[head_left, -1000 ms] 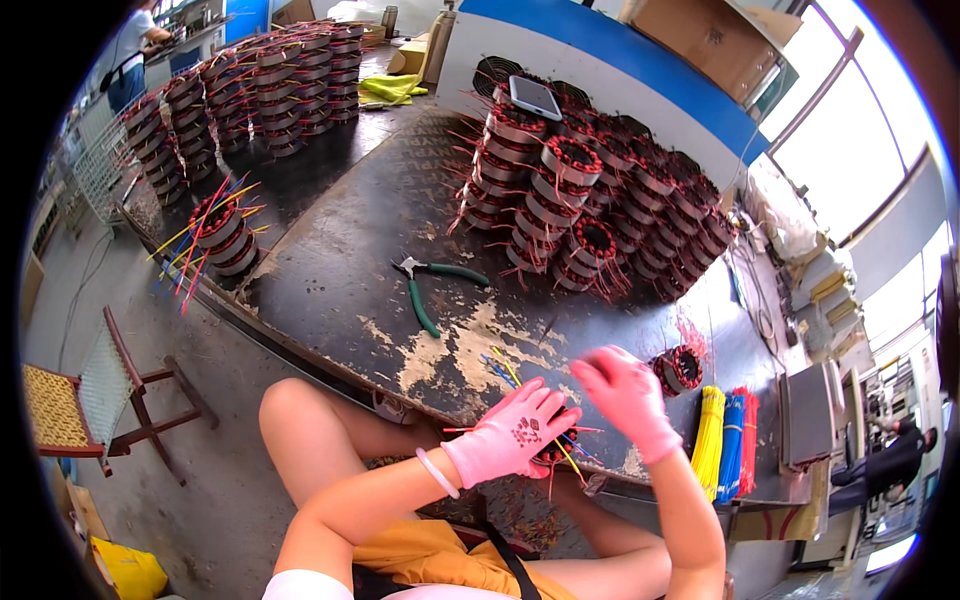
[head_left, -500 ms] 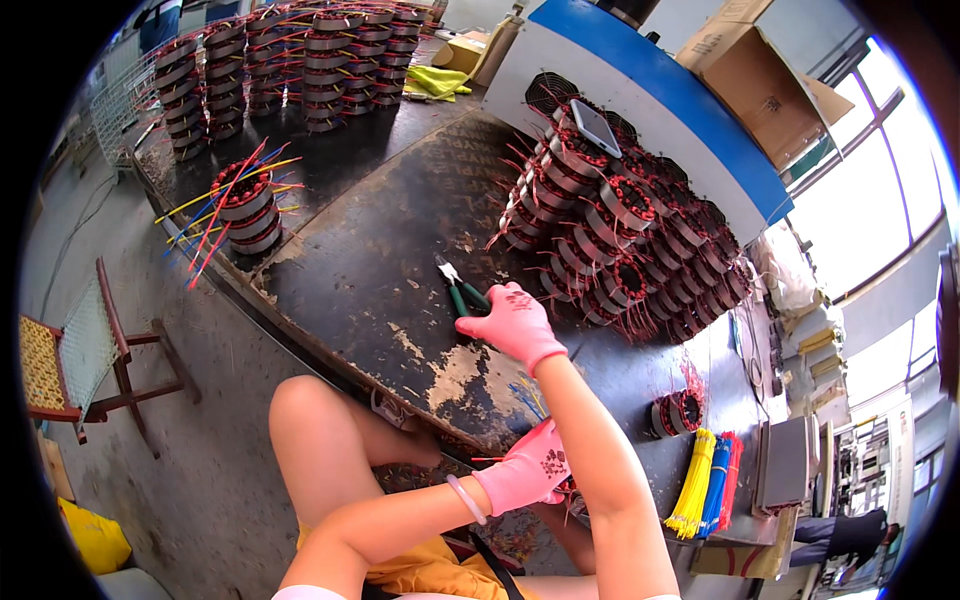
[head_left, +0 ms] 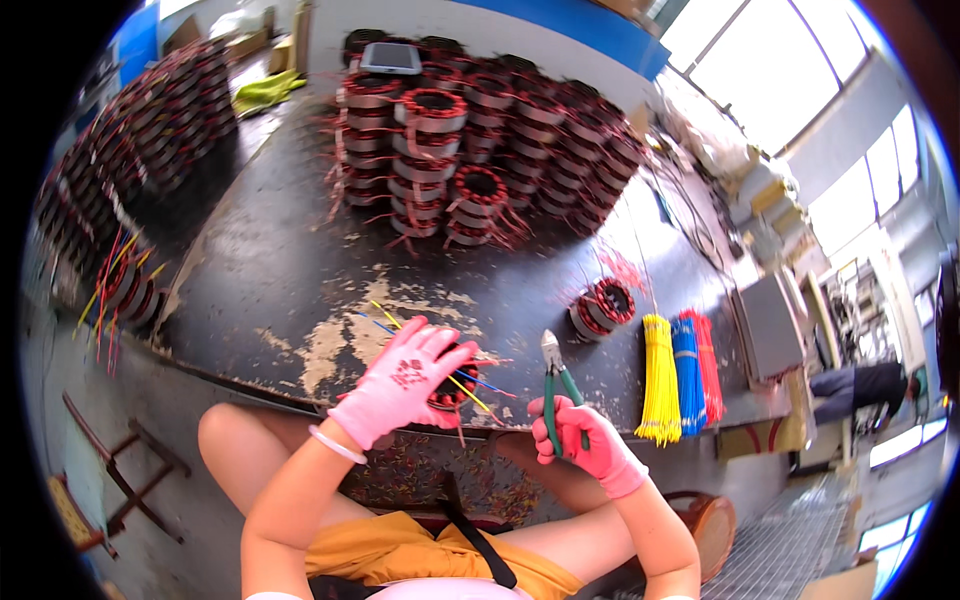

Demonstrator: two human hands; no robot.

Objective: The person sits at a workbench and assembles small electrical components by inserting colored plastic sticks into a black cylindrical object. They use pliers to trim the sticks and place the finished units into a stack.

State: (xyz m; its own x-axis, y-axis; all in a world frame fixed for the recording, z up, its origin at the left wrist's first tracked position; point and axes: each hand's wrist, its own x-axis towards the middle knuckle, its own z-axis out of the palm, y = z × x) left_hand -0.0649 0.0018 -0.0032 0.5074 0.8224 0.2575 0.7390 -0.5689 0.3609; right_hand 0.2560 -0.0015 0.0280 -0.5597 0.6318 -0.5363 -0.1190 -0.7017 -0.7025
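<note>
My left hand, in a pink glove, grips a motor stator at the table's near edge, hiding much of it. Blue and yellow wires stick out past the fingers on both sides, and short red leads show too. To the right, my right hand, also gloved in pink, is closed round the green handles of a pair of cutting pliers. The pliers' metal jaws point up and away, apart from the stator. Beyond them a small stator with red leads lies on the table.
Stacked stators fill the far middle, with a grey device on top. More stacks stand at left near a yellow-green cloth. Yellow, blue and red wire bundles lie right. A person is far right.
My right hand has picked the pliers up off the table and brought them back to the right. My left hand is now higher, with the stator at the table edge. The view has swung right.
</note>
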